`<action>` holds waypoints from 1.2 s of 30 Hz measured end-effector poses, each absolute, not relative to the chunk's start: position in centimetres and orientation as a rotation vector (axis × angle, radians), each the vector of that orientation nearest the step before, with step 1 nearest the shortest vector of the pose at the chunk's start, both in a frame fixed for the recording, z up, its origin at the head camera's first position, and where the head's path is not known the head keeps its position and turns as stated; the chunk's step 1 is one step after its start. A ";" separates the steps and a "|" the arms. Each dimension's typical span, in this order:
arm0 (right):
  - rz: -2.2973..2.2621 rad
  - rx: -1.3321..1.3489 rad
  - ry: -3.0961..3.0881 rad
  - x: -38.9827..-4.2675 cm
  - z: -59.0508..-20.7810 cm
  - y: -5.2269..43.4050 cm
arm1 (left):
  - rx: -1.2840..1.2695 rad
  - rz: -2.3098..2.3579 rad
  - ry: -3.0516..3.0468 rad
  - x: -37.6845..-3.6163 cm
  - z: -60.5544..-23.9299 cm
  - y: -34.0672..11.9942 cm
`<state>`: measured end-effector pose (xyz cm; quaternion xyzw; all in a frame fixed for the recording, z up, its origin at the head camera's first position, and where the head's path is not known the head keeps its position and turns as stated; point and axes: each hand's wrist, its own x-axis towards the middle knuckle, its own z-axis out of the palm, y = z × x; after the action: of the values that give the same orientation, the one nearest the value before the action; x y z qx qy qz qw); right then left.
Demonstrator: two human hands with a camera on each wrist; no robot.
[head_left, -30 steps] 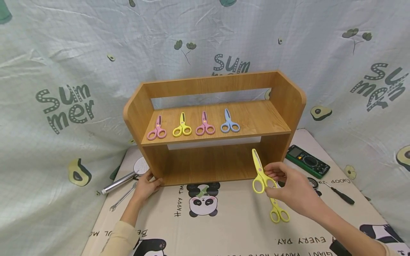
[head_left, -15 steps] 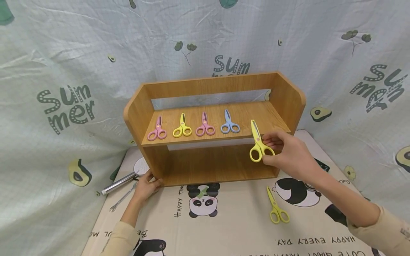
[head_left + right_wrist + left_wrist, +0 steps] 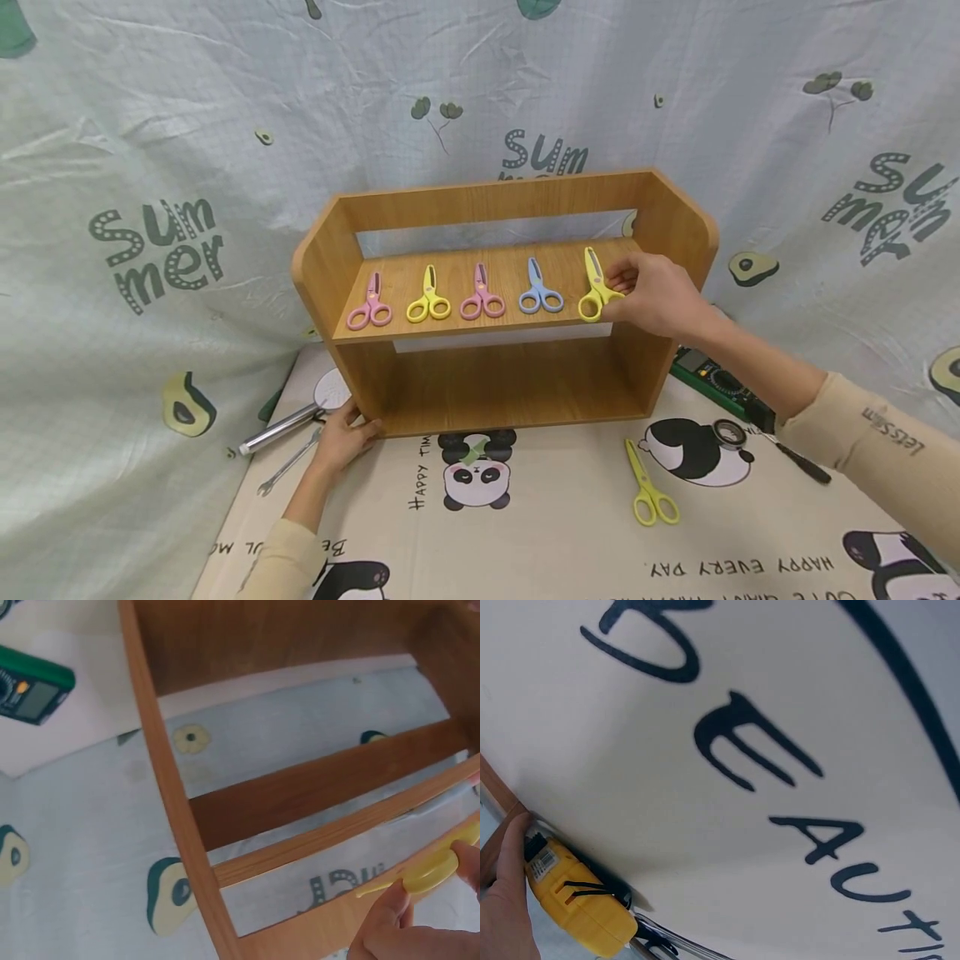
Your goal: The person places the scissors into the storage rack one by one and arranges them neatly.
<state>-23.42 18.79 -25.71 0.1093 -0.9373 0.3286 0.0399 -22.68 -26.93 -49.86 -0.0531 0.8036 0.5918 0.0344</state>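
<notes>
A two-tier wooden shelf stands in the head view. My right hand pinches a pair of yellow scissors by a ring at the right of the upper tier, blades pointing back. To its left lie pink scissors, yellow scissors, more pink scissors and blue scissors, all in a row. Another pair of yellow scissors rests on the tabletop. My left hand rests against the shelf's lower left corner, with extended fingers along its side and thumb at the front edge.
Left of the shelf lie a chrome shower head and a wrench; the left wrist view adds a yellow case with a black strap. On the right are a green multimeter, a tape roll and a screwdriver.
My right hand has lifted the held yellow scissors from in front of the lower tier up and back to the upper tier, beside the blue pair. The left hand stays put.
</notes>
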 end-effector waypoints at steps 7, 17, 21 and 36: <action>0.945 0.332 -2.934 -25.6 -25.4 18.1 | -0.173 1.805 2.475 -22.6 -49.6 -26.9; 0.877 0.400 -2.997 -27.8 -25.4 17.4 | -0.169 1.831 2.461 -22.6 -49.9 -27.0; 0.883 0.383 -3.014 -28.3 -25.3 17.4 | -0.163 1.843 2.460 -22.6 -49.8 -26.9; 0.829 0.351 -3.082 -29.2 -25.1 17.2 | -0.156 1.824 2.481 -22.6 -49.8 -27.0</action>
<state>-29.20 17.20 -25.13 0.1093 -0.9593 0.2580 -0.0345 -22.59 -27.00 -49.85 -0.0505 0.8043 0.5913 0.0289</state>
